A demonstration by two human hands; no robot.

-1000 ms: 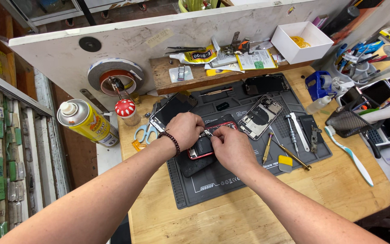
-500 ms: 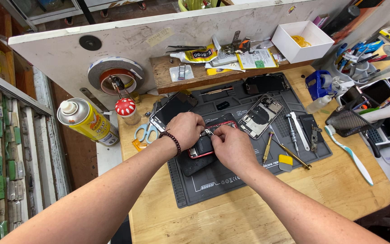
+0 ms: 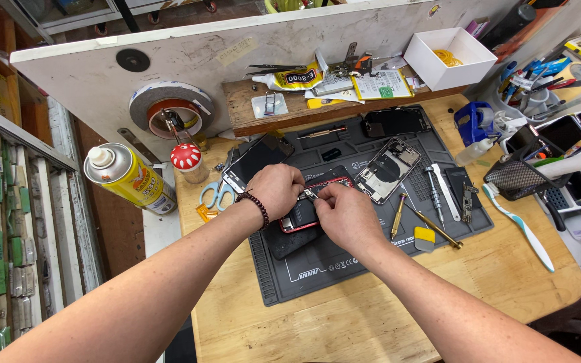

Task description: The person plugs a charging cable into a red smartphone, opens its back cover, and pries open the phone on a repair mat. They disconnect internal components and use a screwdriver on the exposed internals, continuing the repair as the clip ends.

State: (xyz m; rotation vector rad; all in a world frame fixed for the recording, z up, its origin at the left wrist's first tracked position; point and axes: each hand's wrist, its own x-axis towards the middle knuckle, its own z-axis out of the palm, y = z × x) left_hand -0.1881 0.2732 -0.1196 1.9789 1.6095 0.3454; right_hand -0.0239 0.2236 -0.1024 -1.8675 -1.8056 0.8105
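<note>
A red-framed phone lies opened on the dark repair mat. My left hand, with a bead bracelet on the wrist, rests on the phone's upper left and pinches a small metal part at its top. My right hand meets it from the right, fingertips closed on the same small part. The phone's middle is hidden under both hands. A second opened phone body lies just to the right on the mat.
Screwdrivers and a yellow pick lie right of my hands. Scissors, a mushroom-capped bottle and a yellow spray can stand left. A wooden shelf with glue tubes, tape rolls, a white box and a toothbrush surround the mat.
</note>
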